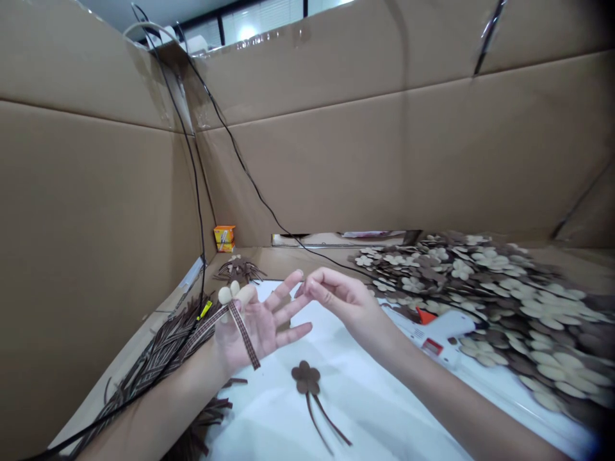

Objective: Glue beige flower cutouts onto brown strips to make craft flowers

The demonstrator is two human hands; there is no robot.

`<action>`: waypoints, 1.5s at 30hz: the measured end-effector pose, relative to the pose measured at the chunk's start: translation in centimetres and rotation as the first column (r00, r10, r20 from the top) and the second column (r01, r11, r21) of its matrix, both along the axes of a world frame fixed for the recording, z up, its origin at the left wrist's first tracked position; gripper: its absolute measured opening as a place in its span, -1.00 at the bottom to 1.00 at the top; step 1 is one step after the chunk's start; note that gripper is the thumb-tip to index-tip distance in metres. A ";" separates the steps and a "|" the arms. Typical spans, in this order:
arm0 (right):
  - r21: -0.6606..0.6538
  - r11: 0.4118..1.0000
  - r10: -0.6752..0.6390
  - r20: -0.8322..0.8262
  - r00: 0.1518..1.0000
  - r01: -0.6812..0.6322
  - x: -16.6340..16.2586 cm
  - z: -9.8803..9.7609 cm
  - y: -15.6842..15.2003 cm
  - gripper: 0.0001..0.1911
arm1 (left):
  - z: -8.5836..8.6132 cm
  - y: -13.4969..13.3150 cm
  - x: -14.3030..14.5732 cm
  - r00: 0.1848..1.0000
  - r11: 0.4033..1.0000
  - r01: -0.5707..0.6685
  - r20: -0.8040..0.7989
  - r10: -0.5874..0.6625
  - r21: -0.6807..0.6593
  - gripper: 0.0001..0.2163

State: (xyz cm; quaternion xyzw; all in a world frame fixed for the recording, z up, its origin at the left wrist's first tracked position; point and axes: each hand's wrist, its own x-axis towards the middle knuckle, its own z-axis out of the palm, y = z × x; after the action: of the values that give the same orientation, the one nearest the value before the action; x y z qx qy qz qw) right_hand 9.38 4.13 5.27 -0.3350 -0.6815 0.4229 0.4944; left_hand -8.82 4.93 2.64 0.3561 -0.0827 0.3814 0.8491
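- Your left hand (254, 326) is spread wide, fingers apart, and holds cream felt petals (234, 293) at the thumb side, with a checked brown ribbon (245, 336) running across the palm
- Your right hand (346, 301) is narrow, thumb and forefinger pinched just beside the left fingertips; you cannot tell whether anything lies between them
- A brown felt flower (306, 378) with two thin tails lies below your hands on a white sheet (365, 390)
- A white hot glue gun (444, 333) with an orange tip lies to the right of your right wrist
- A large pile of cream and brown felt flowers (485, 301) spreads beyond it
- A bundle of brown ribbon strips (154, 358) lies under your left forearm
- A small orange box (224, 238) stands at the far corner, against the cardboard walls (307, 173)
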 end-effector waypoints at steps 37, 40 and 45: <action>-0.554 0.602 0.134 -0.640 0.757 -0.575 0.1 -0.5 0.5 -0.75 | -0.1 1.7 -1.0 0.978 0.983 -0.172 -0.108 0.178 0.062 -0.74; -0.557 0.621 0.157 -0.600 0.784 -0.551 0.1 -0.8 0.6 -0.75 | -0.1 1.6 -1.0 0.981 0.986 -0.157 -0.110 0.161 0.049 -0.69; -0.575 0.618 0.189 -0.555 0.811 -0.537 0.1 -0.7 0.3 -0.75 | -0.1 1.6 -1.0 0.981 0.987 -0.149 -0.114 0.155 0.056 -0.71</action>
State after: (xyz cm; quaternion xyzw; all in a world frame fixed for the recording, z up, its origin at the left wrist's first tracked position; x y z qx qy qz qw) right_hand 9.47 4.43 4.61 -0.2438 -0.3884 0.8090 0.3678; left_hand -9.79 6.49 2.49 0.4031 -0.0139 0.4213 0.8123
